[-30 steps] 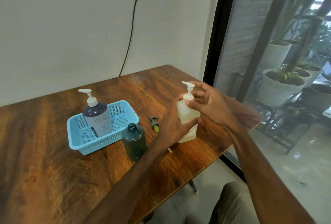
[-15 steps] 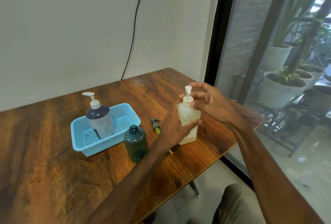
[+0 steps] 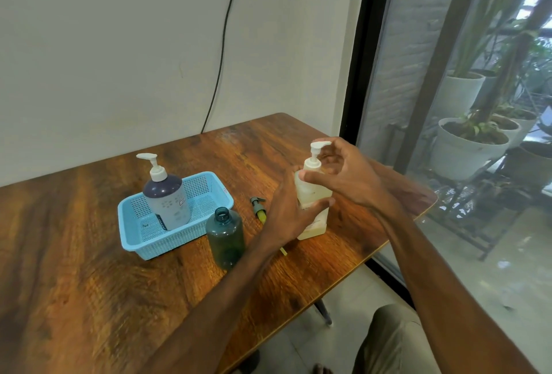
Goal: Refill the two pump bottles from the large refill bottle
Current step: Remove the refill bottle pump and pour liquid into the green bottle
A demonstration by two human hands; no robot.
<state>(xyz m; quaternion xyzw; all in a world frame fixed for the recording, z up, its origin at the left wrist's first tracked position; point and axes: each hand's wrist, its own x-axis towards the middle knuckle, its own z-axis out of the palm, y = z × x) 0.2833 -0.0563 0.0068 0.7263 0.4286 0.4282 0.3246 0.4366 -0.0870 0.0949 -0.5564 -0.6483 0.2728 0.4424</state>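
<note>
A pale cream pump bottle [image 3: 313,194] stands near the table's right edge. My left hand [image 3: 291,212] grips its body from the left. My right hand [image 3: 343,176] curls round its white pump collar, thumb in front and fingers behind the neck. A teal bottle [image 3: 225,237] stands open-necked to the left, and its dark pump [image 3: 259,209] with a yellow tube lies on the table beside it. The large refill bottle [image 3: 167,197], dark on top with a white pump, stands in a blue basket [image 3: 155,239].
The wooden table [image 3: 89,269] ends just right of the cream bottle. A glass door with potted plants [image 3: 469,146] behind it stands on the right. A black cable [image 3: 221,53] runs down the wall. My knee [image 3: 394,340] shows below the table edge.
The cream bottle's pump head has turned, its nozzle now pointing right. My right hand has shifted around the collar. My left hand keeps its hold.
</note>
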